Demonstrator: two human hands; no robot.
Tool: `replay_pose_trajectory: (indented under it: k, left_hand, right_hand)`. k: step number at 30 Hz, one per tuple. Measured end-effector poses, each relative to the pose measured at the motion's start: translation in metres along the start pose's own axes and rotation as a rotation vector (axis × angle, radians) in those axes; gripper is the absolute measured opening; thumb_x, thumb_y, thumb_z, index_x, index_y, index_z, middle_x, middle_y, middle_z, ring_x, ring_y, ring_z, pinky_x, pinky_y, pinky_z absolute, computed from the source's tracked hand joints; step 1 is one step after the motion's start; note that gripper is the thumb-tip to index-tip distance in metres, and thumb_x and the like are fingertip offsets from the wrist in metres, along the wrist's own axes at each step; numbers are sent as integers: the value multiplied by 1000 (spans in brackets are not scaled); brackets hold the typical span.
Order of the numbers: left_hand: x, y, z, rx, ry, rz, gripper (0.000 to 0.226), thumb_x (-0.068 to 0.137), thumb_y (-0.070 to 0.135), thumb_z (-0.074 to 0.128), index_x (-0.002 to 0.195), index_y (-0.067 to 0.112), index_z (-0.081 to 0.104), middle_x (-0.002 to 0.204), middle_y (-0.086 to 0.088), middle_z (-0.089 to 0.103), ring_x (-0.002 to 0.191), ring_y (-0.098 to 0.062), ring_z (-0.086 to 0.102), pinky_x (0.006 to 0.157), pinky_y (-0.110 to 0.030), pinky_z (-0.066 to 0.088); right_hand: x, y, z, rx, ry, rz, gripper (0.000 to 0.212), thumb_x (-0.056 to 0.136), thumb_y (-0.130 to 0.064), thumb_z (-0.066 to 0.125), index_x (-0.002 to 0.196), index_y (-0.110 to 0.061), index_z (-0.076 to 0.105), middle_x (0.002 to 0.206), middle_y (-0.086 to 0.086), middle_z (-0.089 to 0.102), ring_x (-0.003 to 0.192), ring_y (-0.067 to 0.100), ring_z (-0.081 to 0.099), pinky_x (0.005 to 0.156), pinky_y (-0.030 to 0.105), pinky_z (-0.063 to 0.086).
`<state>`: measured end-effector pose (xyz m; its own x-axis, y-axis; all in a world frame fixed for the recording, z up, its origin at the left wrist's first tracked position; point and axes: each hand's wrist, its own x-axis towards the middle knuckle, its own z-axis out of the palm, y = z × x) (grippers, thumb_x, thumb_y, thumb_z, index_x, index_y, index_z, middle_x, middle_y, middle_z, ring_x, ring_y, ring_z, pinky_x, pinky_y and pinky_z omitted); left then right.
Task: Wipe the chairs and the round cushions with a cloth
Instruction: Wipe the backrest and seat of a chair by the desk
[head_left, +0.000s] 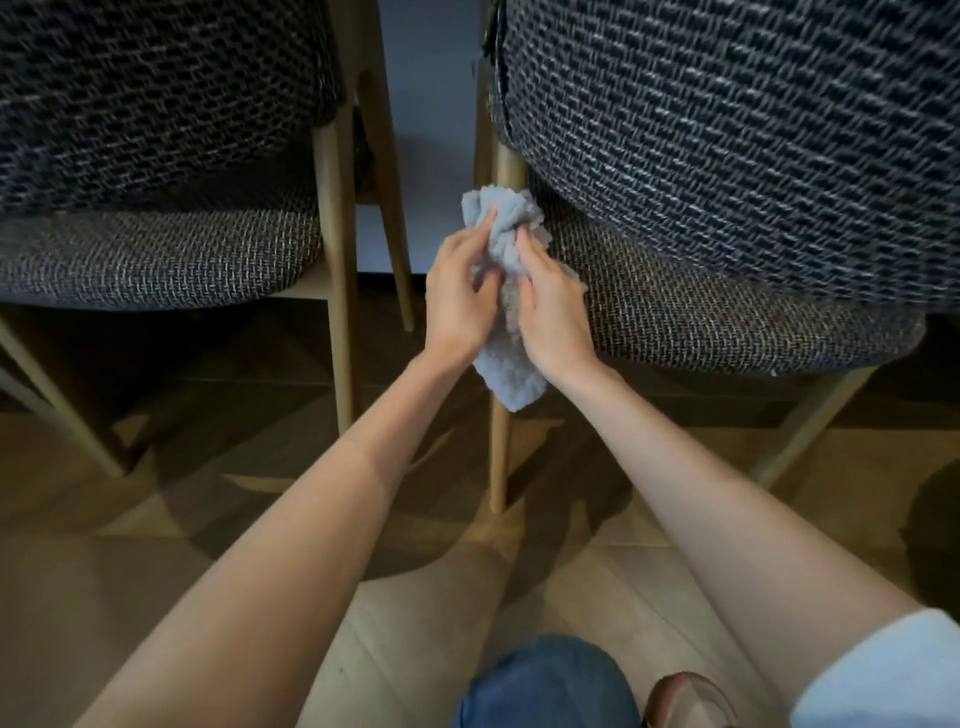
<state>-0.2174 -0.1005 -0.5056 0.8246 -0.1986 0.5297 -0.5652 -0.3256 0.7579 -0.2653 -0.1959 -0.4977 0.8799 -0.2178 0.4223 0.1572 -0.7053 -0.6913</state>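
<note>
Head view, only one available.

- Left hand (460, 296): fingers curled onto the cloth (501, 228), fingertips dug into the upper wad, thumb side tucked against the fabric. Closed grip, no slack visible.
- Right hand (553, 306): mirror of that. Its fingers are curled round the cloth from the other side, index tip pressing into the wad near the top.
- The two hands sit just beside each other with the cloth pinched between the palms.

Cloth: pale grey-blue, fluffy, scrunched into a long bundle. The top wad sticks out above the fingertips. A tail hangs down below both wrists.

Position relative to targets:
- The top wad is at the near-left corner of the right chair (727, 145), where the wooden leg (501, 447) meets the seat cushion (701, 317). It overlaps both, but I can't tell whether it actually touches either.
- The tail hangs in front of that same leg.
- The left chair (156, 130) is off to the left, apart from both hands, nothing touching it.

Both chairs have dark woven upholstery on pale wood frames and stand on a wood floor (156, 571).

Bottom edge of the frame: a knee in blue denim (545, 680), a brown shoe (685, 696), and a light blue sleeve (883, 675) on the right arm.
</note>
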Motion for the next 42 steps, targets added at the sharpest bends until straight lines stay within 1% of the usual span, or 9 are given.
replay_pose_trajectory:
  k: [5,11,16,19,23,27,31,34,42]
  left_hand:
    - [-35,-32,12,-82,-48,-139,37,91,3,58,127,11,58,123,-3,62,113,-8,54,94,-12,43]
    - [-86,-73,32,-42,-157,-258,38,90,9,62,128,13,58,120,4,60,104,1,50,86,1,36]
    - [-121,-96,53,-26,-182,-383,35,91,12,61,126,16,59,114,8,61,95,-2,55,82,-7,42]
    - [-138,-110,59,-27,-230,-420,28,91,15,62,119,18,62,103,10,63,84,-1,58,74,-8,48]
    - [-157,-125,69,-57,-269,-524,20,91,15,62,111,17,65,97,7,66,83,-6,62,76,-16,54]
    - [-177,-140,78,-70,-368,-661,18,91,14,62,109,16,65,98,3,67,91,-13,64,83,-29,56]
    - [-181,-143,80,-27,-379,-720,29,91,11,61,119,9,61,101,-2,67,92,-14,64,87,-35,55]
    - [-162,-120,76,-101,-211,-655,21,91,14,61,111,15,65,96,1,68,89,-12,65,83,-39,57]
    - [-61,-31,34,-256,151,-198,35,91,4,58,122,21,56,104,15,61,90,11,58,81,-8,47]
  right_hand:
    - [-35,17,30,70,-59,32,48,99,-51,39,144,-36,38,146,-14,42,131,-3,38,109,26,35]
    - [-82,65,47,75,-215,180,45,105,-16,33,149,-21,27,155,-1,27,136,4,25,104,8,18]
    - [-105,95,57,-10,-262,179,51,94,12,33,143,-4,36,151,10,35,141,23,30,110,15,18]
    - [-121,112,66,62,-247,302,44,97,6,39,138,-10,47,143,4,46,133,16,41,97,-3,23]
    - [-136,121,77,103,-222,401,32,99,-9,49,129,-14,59,125,-6,61,114,6,57,92,7,42]
    - [-153,139,85,-62,-290,377,21,99,-21,50,100,-31,68,85,-29,68,86,-8,64,64,0,45]
    - [-152,132,90,140,-256,574,29,99,-13,48,122,-18,65,120,-9,63,115,5,55,90,8,42]
    - [-135,116,82,243,-105,534,29,98,-13,50,124,-18,63,116,-16,62,112,-1,55,87,1,41]
    - [-51,24,28,92,196,23,37,95,-2,52,131,-7,55,134,5,56,125,9,49,100,3,30]
